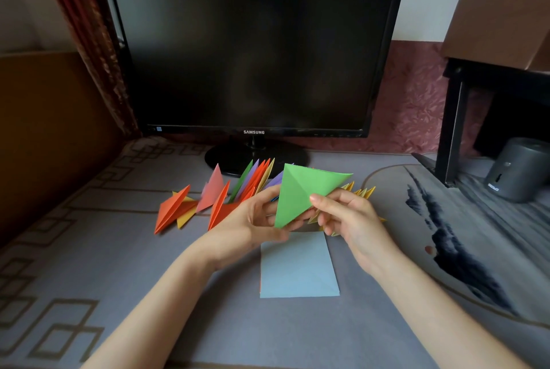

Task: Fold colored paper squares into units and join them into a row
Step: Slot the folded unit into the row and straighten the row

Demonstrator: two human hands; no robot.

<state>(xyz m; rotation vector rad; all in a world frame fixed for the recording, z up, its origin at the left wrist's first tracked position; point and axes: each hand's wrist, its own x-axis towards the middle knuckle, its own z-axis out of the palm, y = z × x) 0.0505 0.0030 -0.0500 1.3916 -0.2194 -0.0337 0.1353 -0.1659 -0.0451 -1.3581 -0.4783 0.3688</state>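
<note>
Fingertips (316, 199) of right hand (354, 220) pinch the right edge of green folded paper (300, 193), the other fingers curled narrow below it. Left hand (256, 220) holds the paper's lower left side, fingers curled round the edge. The green paper is up off the table between both hands, a triangle shape with one point down and a diagonal crease showing. Directly under the hands, on the near side, a pale blue paper square (297, 270) lies flat on the grey patterned table cover (89, 249). Just beyond the hands stands a row of joined folded units (253, 181) in green, purple, orange and yellow; yellow units (361, 191) peek out right of the right hand. Left of the row lie a pink unit (212, 190) and an orange unit (172, 211) on a yellow one. Far centre is a dark monitor (253, 47), far right a grey cylinder speaker (518, 169).
</note>
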